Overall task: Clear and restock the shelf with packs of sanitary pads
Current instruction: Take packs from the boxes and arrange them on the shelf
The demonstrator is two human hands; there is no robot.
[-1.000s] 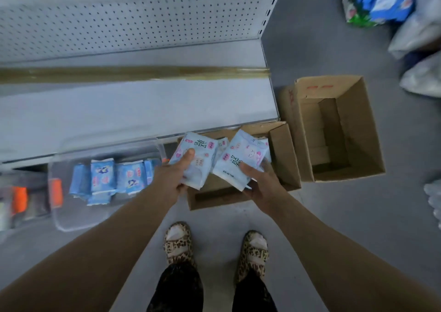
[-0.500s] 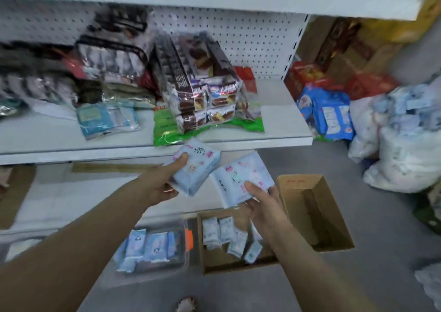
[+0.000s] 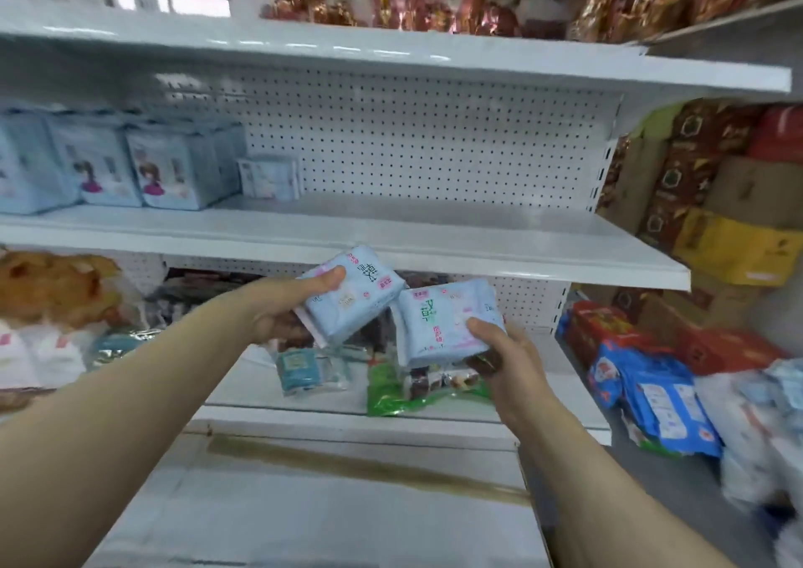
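Both hands have come up from over the cardboard boxes on the floor, now out of view, to just in front of a shelf edge. The left hand (image 3: 278,313) grips a pale blue soft plastic pad pack with pink labels (image 3: 352,296), thumb on its upper face, the pack tilted. The right hand (image 3: 510,361) grips a second pale blue pad pack with green print (image 3: 443,324) from below, thumb pressed on its front; I cannot tell whether it is one pack or several stacked. The two packs are held just beside each other.

Behind them runs the white metal shelf (image 3: 456,226), with a white pegboard back panel (image 3: 391,141). At its left end stand larger pale blue packs printed with a cartoon girl (image 3: 169,172), and beside them a small pale pack (image 3: 269,176). On the shelf below lie a teal packet (image 3: 302,370) and a green packet (image 3: 386,396).
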